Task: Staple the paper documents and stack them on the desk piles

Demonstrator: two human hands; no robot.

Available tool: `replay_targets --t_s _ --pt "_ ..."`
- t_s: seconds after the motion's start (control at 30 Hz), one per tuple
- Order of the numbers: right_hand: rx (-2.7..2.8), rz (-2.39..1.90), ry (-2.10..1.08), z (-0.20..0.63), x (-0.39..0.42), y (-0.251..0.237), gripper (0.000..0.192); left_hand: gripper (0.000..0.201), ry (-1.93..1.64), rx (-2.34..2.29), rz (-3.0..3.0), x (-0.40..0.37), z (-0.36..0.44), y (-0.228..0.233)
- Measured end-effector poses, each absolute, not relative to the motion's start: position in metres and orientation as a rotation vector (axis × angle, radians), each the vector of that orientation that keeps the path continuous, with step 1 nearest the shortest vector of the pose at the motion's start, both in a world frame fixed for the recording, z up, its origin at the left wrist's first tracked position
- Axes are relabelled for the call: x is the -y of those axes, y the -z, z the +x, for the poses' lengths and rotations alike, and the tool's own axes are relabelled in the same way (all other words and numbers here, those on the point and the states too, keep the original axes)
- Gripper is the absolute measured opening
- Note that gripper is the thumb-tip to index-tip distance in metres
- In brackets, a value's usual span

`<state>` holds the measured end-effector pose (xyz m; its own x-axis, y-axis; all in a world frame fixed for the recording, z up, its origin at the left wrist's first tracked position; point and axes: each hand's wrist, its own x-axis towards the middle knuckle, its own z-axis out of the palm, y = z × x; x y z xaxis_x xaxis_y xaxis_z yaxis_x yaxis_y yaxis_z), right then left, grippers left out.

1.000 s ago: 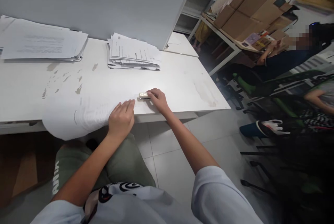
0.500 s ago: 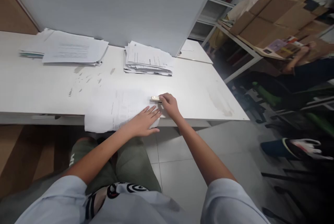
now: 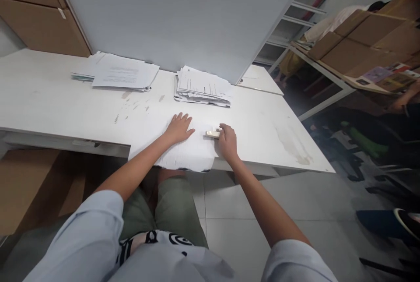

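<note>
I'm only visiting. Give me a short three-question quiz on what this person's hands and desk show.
1. True or false: the left hand lies flat on the sheets at the table edge.
2. What does the right hand touch? A) a mug B) a small white stapler C) a phone
3. How many paper stacks lie near the partition?

Key: 1 true; 2 B; 3 two, the left stack and the right stack.
</note>
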<state>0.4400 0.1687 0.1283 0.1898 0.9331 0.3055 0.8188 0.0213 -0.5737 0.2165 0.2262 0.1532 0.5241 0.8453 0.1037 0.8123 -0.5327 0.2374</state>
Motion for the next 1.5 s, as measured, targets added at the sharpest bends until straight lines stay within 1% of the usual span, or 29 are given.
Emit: replay_targets --t_s 0.1,0.23,0.37,0.53,0.7,0.77,0.83,0.93,1.03,1.17,1.33,1.5 --pt "1.594 -1.903 -0.235 0.437 -0.163 -0.133 0.045 0.063 -0.192 -1.417 2.592 -0.238 0.220 -0.148" --pt "1.457 -1.908 -0.170 0.438 -0.155 -0.136 0.044 0.063 -0.207 -1.457 2.581 -0.237 0.221 -0.143" --pt "1.461 -1.914 -0.123 0.432 -0.170 -0.148 0.049 0.064 -0.206 -1.451 2.575 -0.236 0.219 -0.140" --pt "1.636 -2.008 -0.253 0.407 -0.223 -0.157 0.065 0.065 -0.214 -1.451 2.550 -0.235 0.220 -0.139" --pt "1.681 -2.064 -0.520 0.400 -0.253 -0.140 0.075 0.064 -0.232 -1.469 2.573 -0.231 0.219 -0.136" --pt "1.704 -2.075 -0.583 0.403 -0.255 -0.134 0.074 0.065 -0.248 -1.460 2.573 -0.231 0.218 -0.134" --pt "1.765 -2.093 -0.577 0.405 -0.255 -0.129 0.071 0.066 -0.254 -1.450 2.569 -0.232 0.218 -0.132" --pt "1.888 -2.093 -0.438 0.401 -0.251 -0.127 0.066 0.065 -0.262 -1.447 2.566 -0.234 0.217 -0.131" --pt "1.985 -2.100 -0.310 0.395 -0.246 -0.130 0.057 0.065 -0.262 -1.444 2.567 -0.235 0.218 -0.131" --pt "2.046 -2.145 -0.282 0.387 -0.239 -0.140 0.048 0.064 -0.242 -1.454 2.556 -0.232 0.218 -0.136" --pt "2.033 -2.181 -0.243 0.379 -0.230 -0.152 0.044 0.063 -0.255 -1.468 2.562 -0.230 0.218 -0.137" --pt "2.016 -2.181 -0.240 0.376 -0.228 -0.155 0.044 0.061 -0.271 -1.477 2.576 -0.231 0.218 -0.136"
